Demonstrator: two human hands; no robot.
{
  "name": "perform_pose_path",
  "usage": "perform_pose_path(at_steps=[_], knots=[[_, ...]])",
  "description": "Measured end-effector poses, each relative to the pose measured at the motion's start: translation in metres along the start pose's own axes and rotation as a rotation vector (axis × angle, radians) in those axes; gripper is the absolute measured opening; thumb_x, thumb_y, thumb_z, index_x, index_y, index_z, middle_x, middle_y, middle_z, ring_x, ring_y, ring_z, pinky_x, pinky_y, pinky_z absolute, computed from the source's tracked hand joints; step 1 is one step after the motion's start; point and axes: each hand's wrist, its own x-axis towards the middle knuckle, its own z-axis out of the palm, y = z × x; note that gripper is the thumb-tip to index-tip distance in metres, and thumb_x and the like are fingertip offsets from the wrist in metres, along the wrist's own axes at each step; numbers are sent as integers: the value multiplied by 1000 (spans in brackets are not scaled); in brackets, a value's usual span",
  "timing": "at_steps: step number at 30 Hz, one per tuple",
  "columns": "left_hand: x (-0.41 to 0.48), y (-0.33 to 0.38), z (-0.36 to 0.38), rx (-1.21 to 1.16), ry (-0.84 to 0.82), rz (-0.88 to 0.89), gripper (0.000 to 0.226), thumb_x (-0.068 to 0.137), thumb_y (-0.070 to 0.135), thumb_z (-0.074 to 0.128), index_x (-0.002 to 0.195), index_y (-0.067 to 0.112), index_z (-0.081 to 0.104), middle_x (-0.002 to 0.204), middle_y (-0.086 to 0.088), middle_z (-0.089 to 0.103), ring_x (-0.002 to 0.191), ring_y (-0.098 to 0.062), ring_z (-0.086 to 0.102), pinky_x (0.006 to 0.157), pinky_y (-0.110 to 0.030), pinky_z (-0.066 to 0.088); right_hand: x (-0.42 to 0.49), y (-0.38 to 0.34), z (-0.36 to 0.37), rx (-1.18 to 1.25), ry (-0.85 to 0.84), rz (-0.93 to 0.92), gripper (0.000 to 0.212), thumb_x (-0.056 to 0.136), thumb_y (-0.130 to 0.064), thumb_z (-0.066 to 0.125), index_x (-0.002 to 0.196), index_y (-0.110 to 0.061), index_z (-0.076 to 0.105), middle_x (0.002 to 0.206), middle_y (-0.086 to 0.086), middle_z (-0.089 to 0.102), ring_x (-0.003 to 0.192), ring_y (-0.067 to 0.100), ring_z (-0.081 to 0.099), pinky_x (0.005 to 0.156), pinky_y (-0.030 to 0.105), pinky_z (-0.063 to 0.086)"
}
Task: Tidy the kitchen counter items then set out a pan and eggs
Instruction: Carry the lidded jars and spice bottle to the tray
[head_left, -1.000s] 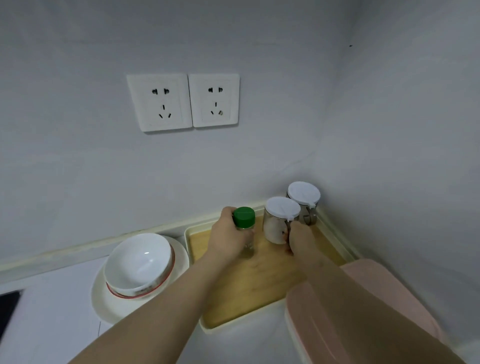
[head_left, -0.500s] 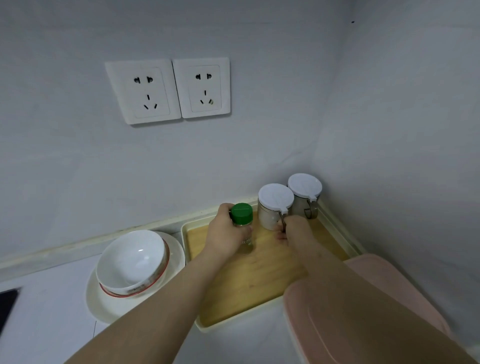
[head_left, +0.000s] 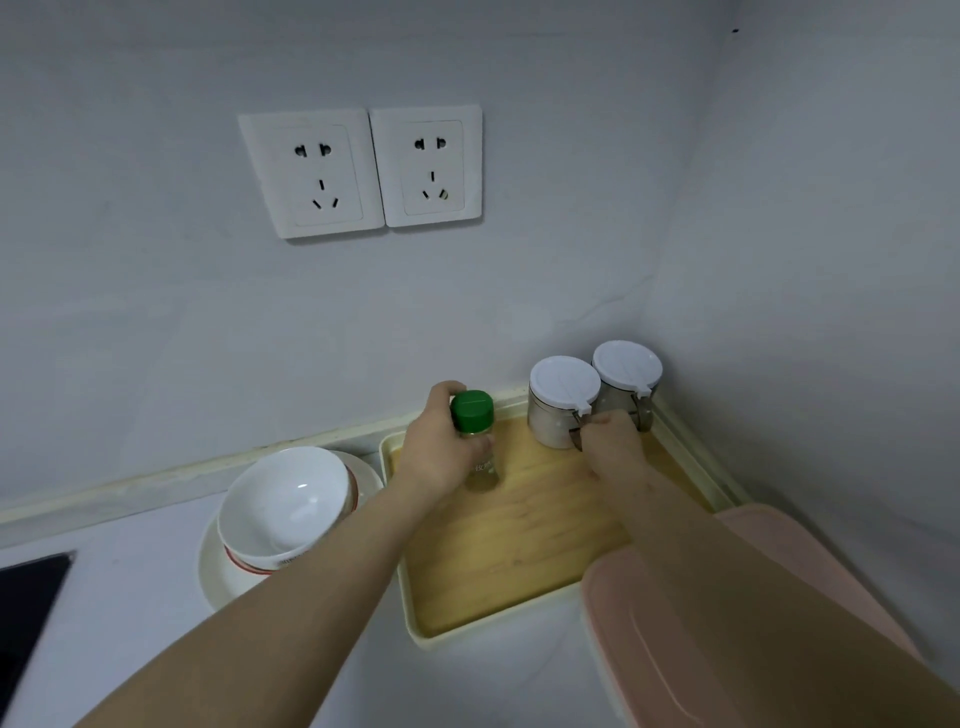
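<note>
My pale wood-grain tray has a cream rim. On it stand a clear bottle capped bright green and, at the far right corner, silver jars with white lids. Beside its left edge is a white bowl banded red. At its near right corner is a pink lid.

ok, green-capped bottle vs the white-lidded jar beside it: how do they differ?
The green-capped bottle is slim, small green cap; the white-lidded jar is wider, broad white lid. The jar has a side handle, the bottle none. Left hand grips the bottle, right hand the jar's handle. Both stand on the tray.
</note>
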Motion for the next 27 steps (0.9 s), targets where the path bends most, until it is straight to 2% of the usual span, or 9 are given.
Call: perform_pose_path(at_steps=[2,4,6,7,10,15,17,22,27], knots=[[1,0,-15,78,26,14,52,81,11,69,125,14,42,103,-3,55,89,-20,50,75,-24,40,-13,-3,-3,3,133,-36,10,86,3,43,89,-5,48,100,8,37,80,24,37,61,25,34],[4,-1,-30,155,50,-3,49,81,11,69,123,12,42,103,-5,56,87,-20,50,72,-25,39,-25,-7,0,-25,227,-110,21,85,1,46,104,1,54,108,10,42,90,26,44,68,26,41],[8,-4,-40,200,66,-43,49,81,11,68,121,10,42,102,-7,55,85,-20,49,70,-26,40,-35,-12,9,-47,234,-188,27,83,-2,49,109,-1,58,113,15,50,98,30,52,80,33,48],[9,-6,-43,219,72,-59,49,80,10,68,122,9,42,102,-7,55,86,-20,49,71,-27,40,-39,-15,16,-45,194,-213,27,83,-4,49,109,-3,58,115,15,51,96,30,53,81,33,48],[16,-13,-48,288,69,-74,49,78,9,68,120,8,44,112,-11,55,90,-20,46,73,-29,40,-50,-20,37,-25,-9,-243,16,82,-6,46,95,-12,53,109,9,44,83,24,46,65,28,43],[23,-27,-49,361,35,-86,51,77,5,66,123,9,44,119,-14,53,102,-27,52,77,-31,43,-62,-9,61,-99,-164,-225,12,87,-9,47,96,-17,47,109,0,31,100,24,51,90,36,47],[25,-32,-48,364,42,-80,51,78,6,66,124,9,44,120,-14,53,106,-28,52,81,-32,44,-63,-6,65,-94,-186,-227,10,88,-9,48,95,-17,47,112,2,37,91,19,50,84,33,47],[33,-34,-46,402,71,-55,51,82,8,63,128,9,41,123,-14,51,109,-30,51,84,-33,42,-68,0,69,-90,-246,-220,15,86,-9,47,79,-22,49,116,12,52,69,14,49,54,22,38],[33,-41,-46,473,100,-57,49,85,8,57,131,13,39,128,-12,48,109,-34,52,85,-39,46,-70,0,65,-84,-251,-199,14,87,-9,46,80,-21,49,117,13,54,64,8,47,48,16,33]])
